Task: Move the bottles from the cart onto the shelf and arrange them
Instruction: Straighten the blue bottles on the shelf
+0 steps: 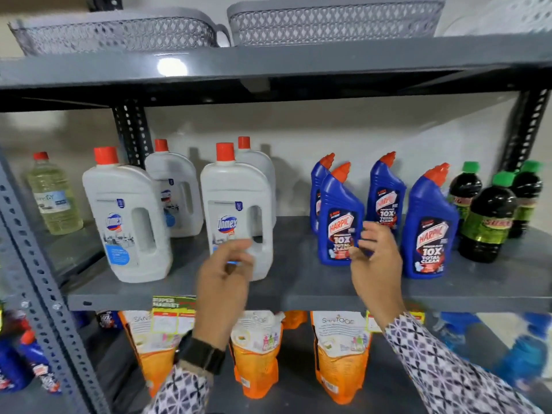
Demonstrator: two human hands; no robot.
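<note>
Both our hands are raised in front of the middle shelf (pixel 298 291) and neither holds anything. Our left hand (pixel 222 279) is blurred, its fingers loosely curled and parted, hanging just before the lower label of a white Domex bottle (pixel 237 210); we cannot tell whether a fingertip touches it. Our right hand (pixel 375 258) is open with the fingers spread, set between two blue Harpic bottles, its fingertips at the side of the left front one (pixel 339 216), touching or nearly so.

All the bottles in view stand upright on that shelf. Four white Domex bottles with red caps sit in two pairs, a second front one (pixel 127 219) to the left and two more behind. Four blue Harpic bottles with angled red caps stand to the right, the nearest (pixel 430 225) just beside our right wrist. Further right are three green-capped bottles (pixel 487 216) holding a dark liquid. At the far left, a clear bottle (pixel 53 195) holds pale yellow liquid.

On the shelf above, two grey perforated baskets (pixel 334 22) sit side by side; we cannot see into them. Below, orange and white Santoor refill pouches (pixel 342 354) stand in a row, and more blue bottles show blurred at lower left.
</note>
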